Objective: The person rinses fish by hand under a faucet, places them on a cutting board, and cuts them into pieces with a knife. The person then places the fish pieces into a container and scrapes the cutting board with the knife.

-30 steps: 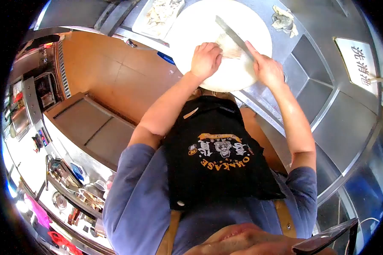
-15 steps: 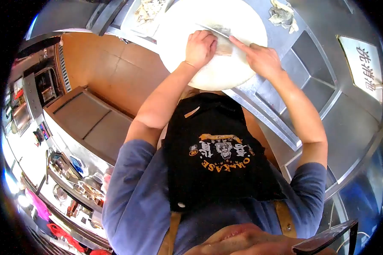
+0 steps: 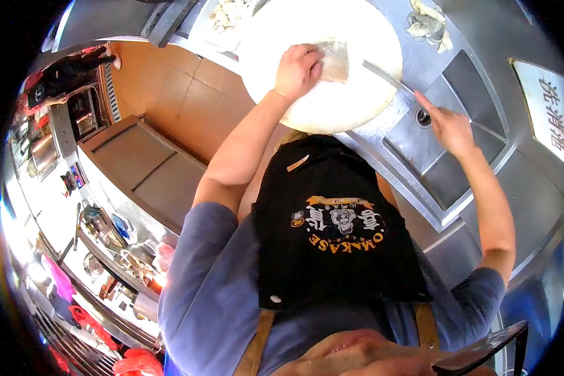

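Note:
A flat greyish piece of food (image 3: 334, 61), perhaps a fish fillet, lies on the round white cutting board (image 3: 357, 106). With curled fingers, my left hand (image 3: 298, 70) presses on the left edge of that piece. My right hand (image 3: 450, 128) is off to the board's right, above the sink, and grips a knife (image 3: 387, 78). Its blade points back over the board, apart from the food, and my index finger lies stretched along it. The knife's handle is hidden in my palm.
Left of the board stands a white tray (image 3: 200, 34) with pale pieces in it. A crumpled cloth (image 3: 428, 25) lies on the metal counter, behind the sink (image 3: 467, 94). A sign (image 3: 548, 109) stands at the right. Another person (image 3: 59, 78) is at the far left.
My right hand has carried the knife rightward, away from the food and over the sink. More of the flat piece now shows. My left hand stays at its edge.

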